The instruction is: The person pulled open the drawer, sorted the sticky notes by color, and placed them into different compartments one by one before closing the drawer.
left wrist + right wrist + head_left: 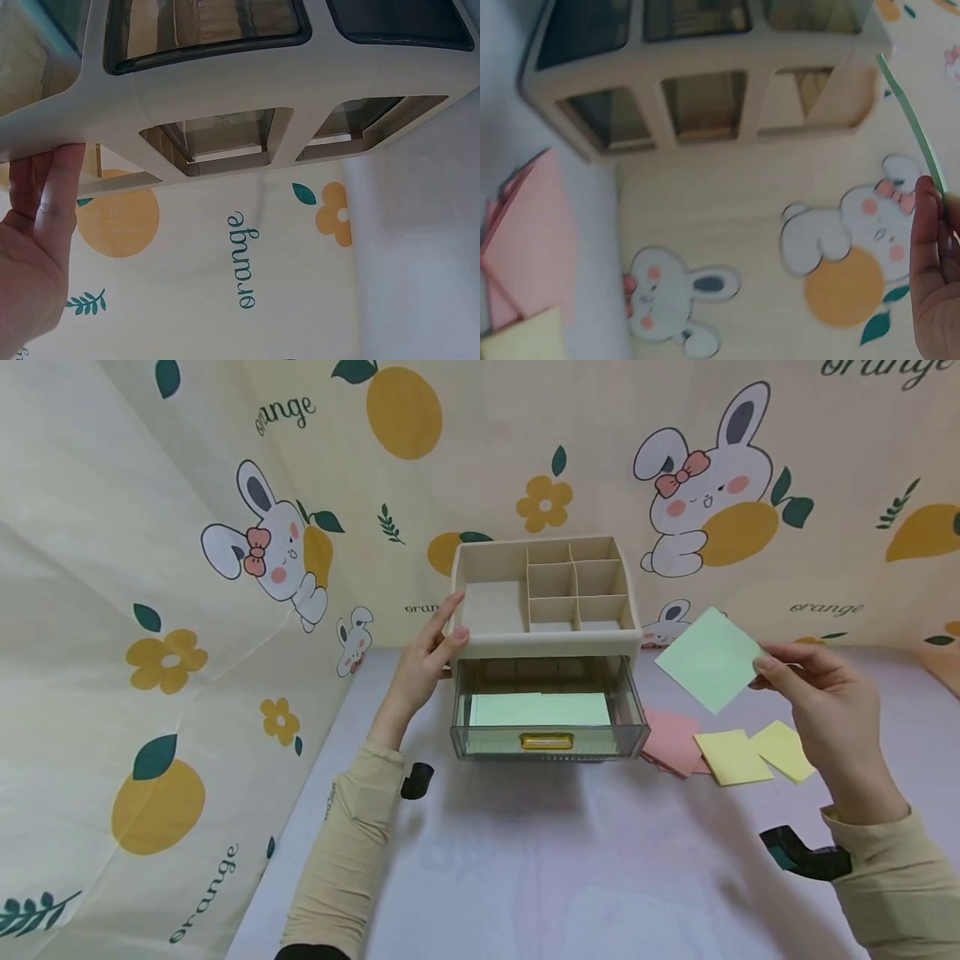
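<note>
Your R hand (836,718) pinches a green note (707,660) btwn thumb & fingers, right of ctr; your L hand (418,675), partly spread, grips the organizer's (547,646) left edge, mid-frame. Drawer (480,747) below holds more green paper (540,710).

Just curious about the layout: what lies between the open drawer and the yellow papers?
In the head view, pink papers lie between the open drawer and the yellow papers.

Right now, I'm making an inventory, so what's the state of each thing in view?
Cream plastic organizer: upright, top uncovered
Clear grey plastic drawer: pulled open
Pale green papers: inside drawer
Pale green square note: raised, tilted
Pink square papers: overlapping
Two yellow square papers: lying down
Left hand: touching organizer
Right hand: pinching raised note
</note>
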The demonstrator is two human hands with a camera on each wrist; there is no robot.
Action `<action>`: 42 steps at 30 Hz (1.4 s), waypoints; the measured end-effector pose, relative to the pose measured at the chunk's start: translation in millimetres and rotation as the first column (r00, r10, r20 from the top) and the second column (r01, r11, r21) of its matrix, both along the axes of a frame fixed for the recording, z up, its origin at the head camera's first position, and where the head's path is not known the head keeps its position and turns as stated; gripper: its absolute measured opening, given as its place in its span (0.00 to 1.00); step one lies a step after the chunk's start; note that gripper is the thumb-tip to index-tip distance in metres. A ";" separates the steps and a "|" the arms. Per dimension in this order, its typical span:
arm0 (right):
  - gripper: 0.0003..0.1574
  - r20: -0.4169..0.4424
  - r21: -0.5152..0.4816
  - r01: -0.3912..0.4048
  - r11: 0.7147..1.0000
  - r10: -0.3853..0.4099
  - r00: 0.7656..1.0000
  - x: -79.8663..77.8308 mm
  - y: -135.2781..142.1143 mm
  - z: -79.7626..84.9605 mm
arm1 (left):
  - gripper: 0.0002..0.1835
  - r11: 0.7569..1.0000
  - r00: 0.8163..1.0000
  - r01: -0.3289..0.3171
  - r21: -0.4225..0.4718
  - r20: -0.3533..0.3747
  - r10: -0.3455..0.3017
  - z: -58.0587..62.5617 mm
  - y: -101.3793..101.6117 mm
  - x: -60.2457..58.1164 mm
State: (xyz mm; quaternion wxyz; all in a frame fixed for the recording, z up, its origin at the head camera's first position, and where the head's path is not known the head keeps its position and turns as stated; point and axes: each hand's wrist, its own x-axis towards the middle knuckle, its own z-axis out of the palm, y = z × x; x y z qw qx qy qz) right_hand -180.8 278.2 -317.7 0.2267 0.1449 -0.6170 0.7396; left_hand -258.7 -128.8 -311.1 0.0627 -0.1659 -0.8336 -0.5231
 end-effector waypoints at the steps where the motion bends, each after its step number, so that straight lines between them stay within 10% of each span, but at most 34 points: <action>1: 0.16 -0.013 -0.002 0.000 1.000 0.000 1.000 0.4 -2.9 3.0 | 0.26 1.000 1.000 0.001 0.001 -0.002 -0.001 0.0 0.1 0.0; 14: 0.15 -0.133 0.010 -0.122 0.992 0.122 0.983 -4.0 -44.1 31.4 | 0.26 1.000 1.000 -0.005 0.002 0.004 0.005 1.0 0.5 1.5; 23: 0.12 -0.053 0.230 -0.104 0.968 0.119 0.991 -12.7 -70.4 40.9 | 0.27 1.000 1.000 -0.008 -0.026 -0.029 0.007 0.4 -0.6 0.2; 31: 0.11 0.012 0.585 -0.027 0.811 0.025 1.000 -15.0 -87.0 38.5 | 0.26 1.000 1.000 0.001 -0.020 -0.029 -0.001 -2.7 0.3 0.6; 42: 0.06 -0.075 0.767 0.058 0.639 -0.001 0.997 -16.2 -100.4 34.3 | 0.26 1.000 1.000 -0.006 -0.014 -0.024 0.006 -2.0 0.3 -0.6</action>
